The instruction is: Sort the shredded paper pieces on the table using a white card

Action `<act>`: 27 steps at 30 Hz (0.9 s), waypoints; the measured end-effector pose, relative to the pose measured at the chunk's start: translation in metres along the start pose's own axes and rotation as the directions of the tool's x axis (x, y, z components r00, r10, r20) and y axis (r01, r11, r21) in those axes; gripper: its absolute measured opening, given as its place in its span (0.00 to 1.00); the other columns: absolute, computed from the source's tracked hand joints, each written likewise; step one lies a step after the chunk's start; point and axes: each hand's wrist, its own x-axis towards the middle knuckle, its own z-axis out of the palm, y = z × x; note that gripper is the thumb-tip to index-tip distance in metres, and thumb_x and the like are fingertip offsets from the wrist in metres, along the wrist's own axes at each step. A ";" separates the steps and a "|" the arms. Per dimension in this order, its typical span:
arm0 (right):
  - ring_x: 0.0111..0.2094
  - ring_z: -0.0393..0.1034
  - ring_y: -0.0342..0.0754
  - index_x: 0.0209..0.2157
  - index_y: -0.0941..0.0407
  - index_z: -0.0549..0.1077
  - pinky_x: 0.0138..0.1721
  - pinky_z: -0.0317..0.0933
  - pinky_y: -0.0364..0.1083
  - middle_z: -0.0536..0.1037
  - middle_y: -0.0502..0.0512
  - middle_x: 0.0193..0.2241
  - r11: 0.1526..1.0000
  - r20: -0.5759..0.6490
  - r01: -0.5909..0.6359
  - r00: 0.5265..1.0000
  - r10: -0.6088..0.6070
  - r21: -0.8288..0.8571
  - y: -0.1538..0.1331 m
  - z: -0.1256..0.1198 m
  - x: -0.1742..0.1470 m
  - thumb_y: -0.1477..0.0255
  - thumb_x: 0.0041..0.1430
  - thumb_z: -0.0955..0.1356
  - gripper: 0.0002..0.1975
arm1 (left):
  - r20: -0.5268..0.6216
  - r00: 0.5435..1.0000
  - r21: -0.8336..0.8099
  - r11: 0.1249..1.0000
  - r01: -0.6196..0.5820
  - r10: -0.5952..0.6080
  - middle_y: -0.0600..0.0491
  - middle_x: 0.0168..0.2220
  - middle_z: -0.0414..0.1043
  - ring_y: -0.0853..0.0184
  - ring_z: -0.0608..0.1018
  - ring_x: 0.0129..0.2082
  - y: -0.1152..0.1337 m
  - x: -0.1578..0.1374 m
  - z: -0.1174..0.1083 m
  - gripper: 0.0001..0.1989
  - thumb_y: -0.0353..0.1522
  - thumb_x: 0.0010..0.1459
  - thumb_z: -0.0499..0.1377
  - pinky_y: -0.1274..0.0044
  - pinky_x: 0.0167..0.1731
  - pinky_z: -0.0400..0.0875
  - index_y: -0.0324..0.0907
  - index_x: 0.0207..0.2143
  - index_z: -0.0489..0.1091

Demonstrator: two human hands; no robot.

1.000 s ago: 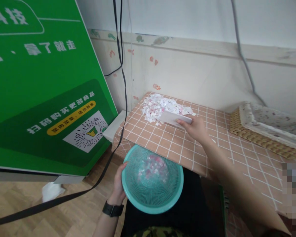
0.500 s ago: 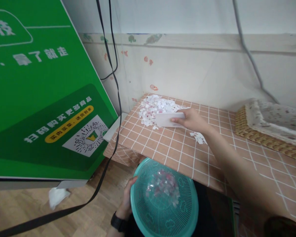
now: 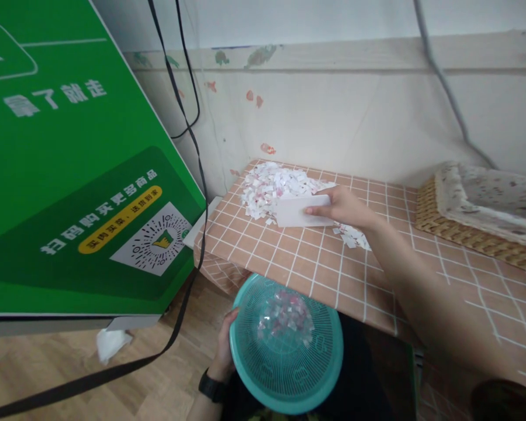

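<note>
Right hand [image 3: 342, 207] pinching white card [image 3: 291, 212] — paper scraps [image 3: 272, 183] heaped just beyond it on counter [image 3: 249, 240]. Left hand [image 3: 225, 346] gripping teal colander [image 3: 284, 379], more scraps [image 3: 286, 316] inside. Hard sweep or tilted rim — could spill onto floor [image 3: 158, 383].

Looking like a shop corner to me, just a kinda homey one

A big green panel [image 3: 61, 158] is taking up the left side and pretty much giving it away: white Chinese lettering [image 3: 100, 211] is telling people to scan and buy more goods, a yellow strip [image 3: 120, 220] is pitching meat and veg delivered home, and a QR code [image 3: 153, 240] is sitting just below. Everything else is looking more lived-in tbh: wood-look flooring [image 3: 151, 380] is showing underneath, a brown checked tablecloth [image 3: 267, 245] is covering the table, a cloth-lined wicker basket [image 3: 469, 245] is sitting near the wall [image 3: 355, 117], and black cords [image 3: 197, 152] are dangling beside the panel.
</note>
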 end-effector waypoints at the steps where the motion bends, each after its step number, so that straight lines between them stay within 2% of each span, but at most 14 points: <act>1: 0.21 0.65 0.44 0.31 0.61 0.76 0.19 0.58 0.43 0.75 0.55 0.23 1.000 0.011 -0.014 1.000 0.014 0.022 0.002 0.002 -0.002 0.61 0.47 0.70 0.16 | 0.016 1.000 -0.009 1.000 0.006 -0.005 0.53 0.21 0.76 0.68 0.74 0.20 0.003 -0.001 0.001 0.07 0.34 0.47 0.62 0.77 0.24 0.68 0.38 0.25 0.76; 4: 0.21 0.65 0.44 0.32 0.62 0.76 0.18 0.58 0.43 0.75 0.55 0.23 0.997 -0.013 -0.058 0.998 0.059 0.057 0.007 0.009 -0.011 0.60 0.46 0.70 0.18 | 0.034 0.999 -0.033 0.999 -0.004 0.005 0.53 0.22 0.77 0.67 0.75 0.21 0.014 -0.004 0.004 0.08 0.34 0.48 0.61 0.76 0.26 0.70 0.38 0.27 0.76; 6: 0.22 0.67 0.45 0.32 0.62 0.76 0.19 0.60 0.44 0.75 0.56 0.24 0.998 -0.084 -0.045 0.995 0.049 0.049 0.010 0.016 -0.016 0.60 0.46 0.70 0.18 | 0.030 0.999 -0.048 0.999 -0.025 0.027 0.52 0.24 0.77 0.66 0.76 0.23 0.023 -0.006 0.005 0.08 0.34 0.48 0.61 0.75 0.28 0.71 0.38 0.28 0.75; 9: 0.33 0.70 0.50 0.39 0.58 0.75 0.31 0.66 0.48 0.77 0.57 0.36 0.998 -0.232 0.070 0.970 -0.068 0.002 0.014 0.029 -0.023 0.63 0.46 0.71 0.19 | 0.041 0.999 -0.055 0.998 -0.005 0.008 0.51 0.26 0.78 0.64 0.77 0.24 0.035 -0.010 0.005 0.08 0.34 0.49 0.61 0.73 0.31 0.72 0.38 0.30 0.76; 11: 0.39 0.70 0.52 0.42 0.56 0.74 0.36 0.66 0.50 0.75 0.57 0.41 0.994 -0.285 0.106 0.952 -0.107 -0.020 0.016 0.035 -0.026 0.66 0.45 0.72 0.20 | 0.070 0.996 -0.051 0.997 0.049 -0.045 0.50 0.26 0.78 0.63 0.78 0.24 0.041 -0.011 0.004 0.08 0.32 0.49 0.60 0.71 0.32 0.72 0.37 0.30 0.76; 13: 0.37 0.70 0.52 0.43 0.56 0.73 0.35 0.67 0.51 0.75 0.57 0.41 0.997 -0.269 0.074 0.961 -0.070 0.003 0.017 0.040 -0.028 0.67 0.45 0.72 0.21 | 0.111 0.988 -0.040 0.992 0.116 -0.111 0.47 0.26 0.78 0.61 0.78 0.25 0.047 -0.013 0.002 0.08 0.31 0.49 0.60 0.70 0.34 0.72 0.35 0.29 0.76; 16: 0.32 0.70 0.50 0.45 0.57 0.72 0.31 0.67 0.50 0.76 0.56 0.37 0.996 -0.173 0.026 0.985 -0.011 0.082 0.017 0.045 -0.030 0.66 0.45 0.71 0.23 | 0.147 0.977 -0.035 0.986 0.160 -0.153 0.45 0.25 0.79 0.59 0.79 0.25 0.054 -0.016 -0.001 0.08 0.30 0.49 0.60 0.69 0.34 0.72 0.34 0.28 0.76; 20: 0.32 0.71 0.49 0.45 0.56 0.71 0.29 0.67 0.48 0.77 0.56 0.37 0.989 -0.076 0.032 0.997 -0.021 0.145 0.012 0.053 -0.034 0.65 0.47 0.71 0.22 | 0.138 0.983 -0.059 0.990 0.128 -0.119 0.46 0.25 0.79 0.61 0.78 0.25 0.066 -0.021 -0.002 0.06 0.29 0.48 0.60 0.71 0.31 0.72 0.35 0.27 0.76; 27: 0.35 0.71 0.49 0.45 0.55 0.72 0.35 0.67 0.48 0.77 0.54 0.39 0.992 -0.004 0.082 0.997 -0.082 0.097 -0.003 0.066 -0.041 0.65 0.47 0.70 0.21 | 0.112 0.993 -0.103 0.993 0.053 -0.041 0.49 0.25 0.78 0.63 0.78 0.25 0.076 -0.029 0.006 0.07 0.30 0.49 0.60 0.73 0.31 0.72 0.36 0.28 0.76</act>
